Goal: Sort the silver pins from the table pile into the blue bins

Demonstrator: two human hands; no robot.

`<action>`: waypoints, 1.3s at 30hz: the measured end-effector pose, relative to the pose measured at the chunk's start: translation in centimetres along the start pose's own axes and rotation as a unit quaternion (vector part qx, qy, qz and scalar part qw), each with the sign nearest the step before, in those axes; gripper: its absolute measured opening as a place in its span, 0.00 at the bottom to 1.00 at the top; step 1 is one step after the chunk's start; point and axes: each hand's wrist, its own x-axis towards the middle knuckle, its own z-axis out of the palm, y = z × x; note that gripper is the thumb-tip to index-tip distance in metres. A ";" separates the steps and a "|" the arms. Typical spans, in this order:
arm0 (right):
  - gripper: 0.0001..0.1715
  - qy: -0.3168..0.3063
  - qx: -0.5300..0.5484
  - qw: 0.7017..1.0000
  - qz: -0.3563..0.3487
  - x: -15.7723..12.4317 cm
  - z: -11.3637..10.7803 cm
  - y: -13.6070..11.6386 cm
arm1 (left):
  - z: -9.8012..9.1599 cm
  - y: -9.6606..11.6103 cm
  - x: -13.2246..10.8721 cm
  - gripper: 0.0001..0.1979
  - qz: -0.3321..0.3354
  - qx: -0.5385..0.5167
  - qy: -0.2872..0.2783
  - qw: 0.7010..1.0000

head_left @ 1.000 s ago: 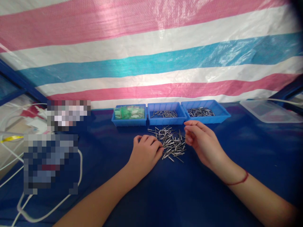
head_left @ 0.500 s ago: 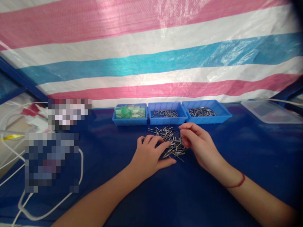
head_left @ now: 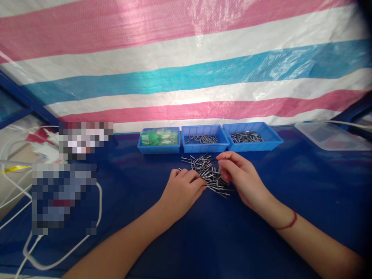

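A loose pile of small metal pins [head_left: 205, 169] lies on the dark blue table [head_left: 203, 232], just in front of three blue bins. My left hand [head_left: 181, 192] rests knuckles-up at the pile's left edge, fingers curled, their tips touching the pins. My right hand [head_left: 240, 176] hovers at the pile's right side with fingers bent and pinched together; what they hold, if anything, is too small to make out. A red string circles my right wrist.
The left blue bin [head_left: 158, 138] holds green and white parts, the middle bin [head_left: 204, 138] and the right bin [head_left: 251, 137] hold metal pins. A clear plastic lid [head_left: 331, 136] lies at far right. White cables [head_left: 58, 248] loop at left. A striped tarp hangs behind.
My left hand spread over the pile half a second ago and has now curled back at its left edge. My right hand moved left toward the pins. The pile has shifted a little.
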 end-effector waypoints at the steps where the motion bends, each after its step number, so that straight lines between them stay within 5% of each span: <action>1: 0.06 0.000 -0.001 1.000 0.002 0.0 0.0 0.0 | 0.0 0.0 0.0 0.09 0.000 0.000 0.002 1.000; 8: 0.05 -0.020 -0.046 0.999 -0.021 0.1 -0.3 0.0 | -0.9 -0.2 0.2 0.09 -0.028 -0.047 0.028 0.998; 17: 0.09 -0.162 -0.191 0.958 -0.136 -0.9 -0.1 -0.5 | -1.6 0.0 0.3 0.07 -0.109 -0.272 0.099 0.951; 39: 0.06 -0.149 -0.174 0.958 -0.170 -1.4 0.3 -0.8 | -1.5 0.2 0.5 0.08 -0.093 -0.312 0.064 0.943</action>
